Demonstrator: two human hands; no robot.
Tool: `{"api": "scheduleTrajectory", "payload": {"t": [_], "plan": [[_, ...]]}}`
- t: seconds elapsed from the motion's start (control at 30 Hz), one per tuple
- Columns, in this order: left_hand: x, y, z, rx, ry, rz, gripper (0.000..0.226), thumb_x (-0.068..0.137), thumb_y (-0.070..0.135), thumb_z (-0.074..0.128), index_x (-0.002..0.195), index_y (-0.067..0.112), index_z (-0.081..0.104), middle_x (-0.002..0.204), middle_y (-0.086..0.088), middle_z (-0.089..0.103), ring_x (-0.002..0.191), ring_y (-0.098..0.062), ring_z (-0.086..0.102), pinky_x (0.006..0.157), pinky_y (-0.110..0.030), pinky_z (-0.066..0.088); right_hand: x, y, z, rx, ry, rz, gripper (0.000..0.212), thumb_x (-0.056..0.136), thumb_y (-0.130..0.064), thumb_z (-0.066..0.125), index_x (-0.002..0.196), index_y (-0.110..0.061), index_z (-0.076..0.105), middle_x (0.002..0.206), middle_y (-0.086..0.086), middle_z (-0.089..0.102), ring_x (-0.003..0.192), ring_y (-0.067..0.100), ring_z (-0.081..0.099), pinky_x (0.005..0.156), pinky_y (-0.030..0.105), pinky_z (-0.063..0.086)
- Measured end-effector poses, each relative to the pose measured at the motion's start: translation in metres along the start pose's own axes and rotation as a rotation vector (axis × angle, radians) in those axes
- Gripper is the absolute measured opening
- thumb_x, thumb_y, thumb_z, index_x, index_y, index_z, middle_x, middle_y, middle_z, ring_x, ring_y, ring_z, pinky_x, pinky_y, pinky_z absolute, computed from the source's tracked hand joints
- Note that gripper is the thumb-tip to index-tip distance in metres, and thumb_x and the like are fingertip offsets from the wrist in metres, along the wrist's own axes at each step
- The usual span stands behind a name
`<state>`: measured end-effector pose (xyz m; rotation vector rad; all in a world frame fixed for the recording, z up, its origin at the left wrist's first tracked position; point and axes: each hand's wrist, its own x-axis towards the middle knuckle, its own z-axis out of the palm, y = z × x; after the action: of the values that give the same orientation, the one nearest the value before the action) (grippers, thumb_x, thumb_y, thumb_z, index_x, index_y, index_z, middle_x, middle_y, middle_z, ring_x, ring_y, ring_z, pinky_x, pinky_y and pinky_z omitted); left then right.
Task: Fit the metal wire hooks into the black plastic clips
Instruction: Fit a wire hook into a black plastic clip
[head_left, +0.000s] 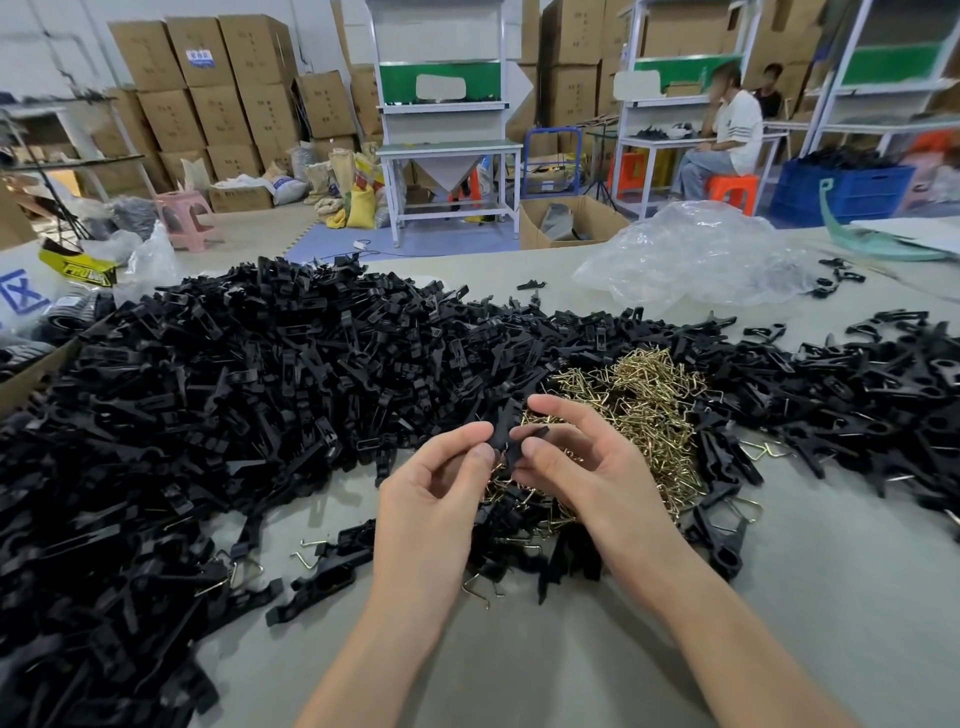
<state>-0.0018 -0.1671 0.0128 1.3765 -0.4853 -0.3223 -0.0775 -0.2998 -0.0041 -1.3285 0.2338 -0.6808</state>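
Yellow-and-black printed bag (78, 266), approx. 9 o'clock: lettering starts "PRO", rest illegible. White plastic sack (21, 293) next to it: blue boxed "X". Blue label (200, 57) on brown cardboard box, 11 o'clock: unreadable.

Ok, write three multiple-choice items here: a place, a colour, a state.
1. Where does the pile of wire hooks lie?
A. In a blue crate
B. On the table, among the clip heaps
C. On a pink stool
2. What colour are the wire hooks?
A. Red
B. White
C. Brassy gold
3. What are the left hand and right hand doing?
A. Both pinch one black clip
B. Both lie flat
C. Both hold a bag
Answers: 1 B, it sits between the heaps; 2 C, they gleam yellow; 3 A, both sets of fingertips meet on it.
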Motion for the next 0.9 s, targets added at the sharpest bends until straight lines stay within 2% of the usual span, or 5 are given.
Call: {"api": "scheduleTrajectory", "payload": {"t": [0.27,0.4,0.53,0.73,0.9], "plan": [[0.0,-0.004,0.0,0.043,-0.031,0.01,0.016,0.093,0.017,0.069,0.098,0.03,0.078,0.087,-0.002,0.076,0.08,-0.006,0.067,0.071,-0.008,0.049,0.001,0.001,0.0,0.005,0.01,0.011,0.034,0.093,0.0,0.066,0.12,-0.02,0.068,0.098,0.003,0.075,0.092,0.018,0.073,0.083,0.026,0.059],[0.001,-0.004,-0.001,0.057,-0.062,0.02,0.017,0.093,0.016,0.069,0.099,0.029,0.077,0.087,0.007,0.077,0.081,-0.003,0.069,0.07,-0.007,0.047,0.002,0.0,0.0,0.013,0.021,0.012,0.033,0.092,-0.001,0.067,0.119,-0.021,0.069,0.099,0.004,0.075,0.094,0.019,0.074,0.083,0.026,0.059],[-0.001,-0.007,0.0,0.185,-0.077,0.093,0.021,0.092,0.024,0.071,0.106,0.039,0.073,0.087,0.01,0.072,0.074,-0.001,0.064,0.067,-0.01,0.046,0.003,-0.001,0.0,0.061,0.035,0.021,0.035,0.08,-0.015,0.074,0.114,-0.024,0.072,0.097,0.005,0.075,0.095,0.023,0.075,0.081,0.026,0.06],[-0.003,-0.012,0.001,0.465,-0.034,0.339,0.032,0.091,0.023,0.072,0.117,0.04,0.064,0.104,0.022,0.064,0.101,0.0,0.061,0.085,-0.011,0.045,0.003,-0.001,0.0,0.083,0.028,0.012,0.035,0.076,-0.02,0.078,0.11,-0.029,0.075,0.088,0.0,0.073,0.093,0.022,0.075,0.081,0.026,0.06],[-0.005,-0.013,0.005,0.272,0.038,0.298,0.034,0.09,0.02,0.073,0.112,0.044,0.065,0.105,0.025,0.069,0.102,0.001,0.065,0.084,-0.01,0.047,0.0,-0.003,0.003,0.049,-0.011,0.008,0.037,0.076,-0.027,0.078,0.113,-0.028,0.076,0.103,0.002,0.076,0.102,0.019,0.073,0.085,0.024,0.058]]}}
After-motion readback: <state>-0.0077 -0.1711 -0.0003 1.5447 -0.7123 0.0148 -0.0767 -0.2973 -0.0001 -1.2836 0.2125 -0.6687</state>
